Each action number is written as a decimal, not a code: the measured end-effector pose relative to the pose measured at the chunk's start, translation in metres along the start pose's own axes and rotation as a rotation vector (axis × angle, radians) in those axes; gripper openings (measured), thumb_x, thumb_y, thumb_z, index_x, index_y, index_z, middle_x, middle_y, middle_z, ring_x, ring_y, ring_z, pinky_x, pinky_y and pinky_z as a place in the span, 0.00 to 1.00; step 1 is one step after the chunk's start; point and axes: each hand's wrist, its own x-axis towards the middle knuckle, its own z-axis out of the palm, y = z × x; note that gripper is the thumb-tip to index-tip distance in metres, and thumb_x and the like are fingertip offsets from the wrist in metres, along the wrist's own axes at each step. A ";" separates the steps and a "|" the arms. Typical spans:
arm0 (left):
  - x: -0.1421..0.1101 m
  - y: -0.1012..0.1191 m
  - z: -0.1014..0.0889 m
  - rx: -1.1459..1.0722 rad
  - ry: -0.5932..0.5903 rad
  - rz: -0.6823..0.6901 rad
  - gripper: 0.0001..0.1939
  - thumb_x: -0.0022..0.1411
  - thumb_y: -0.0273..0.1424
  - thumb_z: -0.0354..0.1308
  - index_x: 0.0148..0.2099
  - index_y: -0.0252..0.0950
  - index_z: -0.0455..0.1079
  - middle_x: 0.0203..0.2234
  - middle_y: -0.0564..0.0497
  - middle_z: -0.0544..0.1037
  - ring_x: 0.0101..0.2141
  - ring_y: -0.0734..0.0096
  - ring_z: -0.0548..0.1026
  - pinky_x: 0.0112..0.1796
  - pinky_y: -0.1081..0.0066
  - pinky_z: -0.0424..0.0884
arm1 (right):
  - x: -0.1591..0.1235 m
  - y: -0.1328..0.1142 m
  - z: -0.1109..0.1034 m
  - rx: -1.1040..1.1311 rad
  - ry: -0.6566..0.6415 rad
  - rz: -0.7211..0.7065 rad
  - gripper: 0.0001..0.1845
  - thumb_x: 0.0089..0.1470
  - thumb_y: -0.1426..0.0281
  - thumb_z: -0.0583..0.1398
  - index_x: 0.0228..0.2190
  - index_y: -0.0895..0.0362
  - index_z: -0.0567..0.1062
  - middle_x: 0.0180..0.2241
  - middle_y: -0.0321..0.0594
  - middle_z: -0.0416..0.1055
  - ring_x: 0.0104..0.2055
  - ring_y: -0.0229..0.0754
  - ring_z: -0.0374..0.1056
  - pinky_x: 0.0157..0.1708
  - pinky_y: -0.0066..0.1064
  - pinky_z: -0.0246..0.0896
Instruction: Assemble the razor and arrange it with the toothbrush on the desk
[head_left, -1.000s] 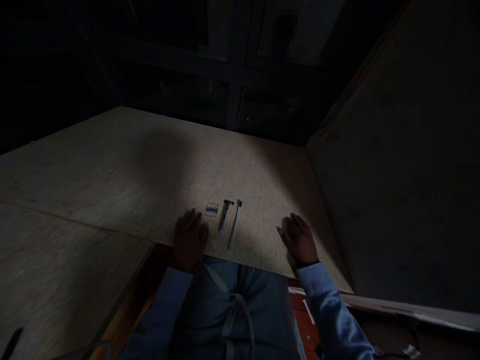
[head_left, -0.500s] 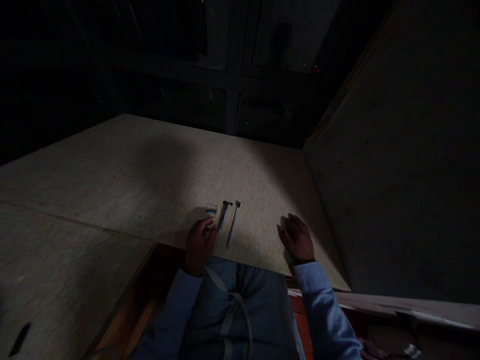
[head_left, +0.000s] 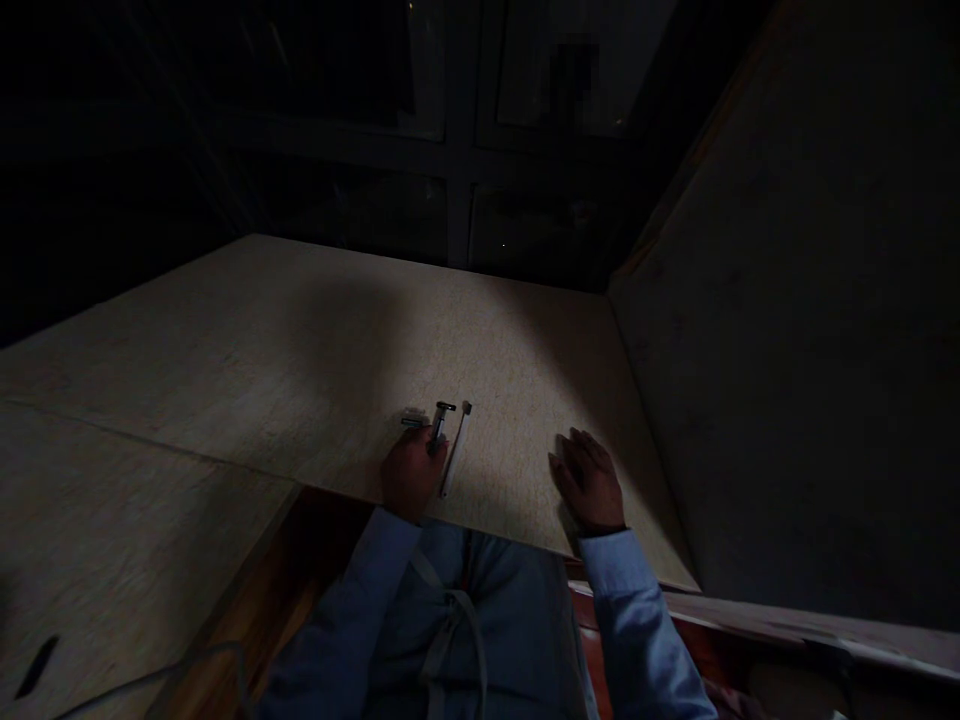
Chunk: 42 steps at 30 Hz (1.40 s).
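My left hand (head_left: 412, 475) is closed around the handle of a dark razor (head_left: 438, 424), whose T-shaped head points away from me past my fingers. Just right of that hand lies a slim pale toothbrush (head_left: 457, 449) with a dark head, roughly lengthwise to me. A small clear-and-dark packet (head_left: 412, 418) sits beyond my left knuckles, partly covered by them; its kind is too dim to make out. My right hand (head_left: 591, 487) rests open on the tabletop, fingers forward and slightly bent, holding nothing, well to the right of the toothbrush.
The pale, mottled tabletop (head_left: 450, 330) runs back to a dark window frame (head_left: 459, 200). A tall panel (head_left: 810, 350) borders it on the right. A lower-left surface (head_left: 135, 520) carries a small dark object (head_left: 36, 667), and a cable (head_left: 180, 664) crosses near it.
My left hand has moved forward and right from beside the razor and closed on its handle. My right hand remains in about the same spot. The view has shifted slightly.
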 end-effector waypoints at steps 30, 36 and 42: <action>-0.029 0.069 0.064 -1.364 -0.395 -0.103 0.22 0.58 0.40 0.65 0.52 0.36 0.70 0.30 0.53 0.74 0.27 0.74 0.75 0.31 0.71 0.72 | 0.003 -0.007 -0.008 0.027 -0.022 0.048 0.25 0.63 0.54 0.57 0.51 0.57 0.78 0.59 0.53 0.71 0.64 0.57 0.62 0.62 0.55 0.61; -0.043 0.063 0.070 -1.212 -0.383 0.071 0.21 0.63 0.38 0.61 0.56 0.37 0.71 0.34 0.49 0.75 0.31 0.72 0.74 0.34 0.72 0.72 | 0.002 -0.019 -0.019 0.245 0.004 0.105 0.18 0.64 0.59 0.55 0.44 0.53 0.81 0.49 0.49 0.80 0.53 0.53 0.74 0.55 0.50 0.69; -0.040 0.056 0.072 -1.266 -0.333 0.066 0.19 0.66 0.38 0.60 0.57 0.39 0.70 0.41 0.46 0.77 0.40 0.67 0.77 0.42 0.68 0.74 | -0.007 -0.108 -0.039 0.479 0.162 0.060 0.13 0.65 0.66 0.56 0.39 0.52 0.81 0.41 0.48 0.81 0.45 0.51 0.77 0.44 0.44 0.74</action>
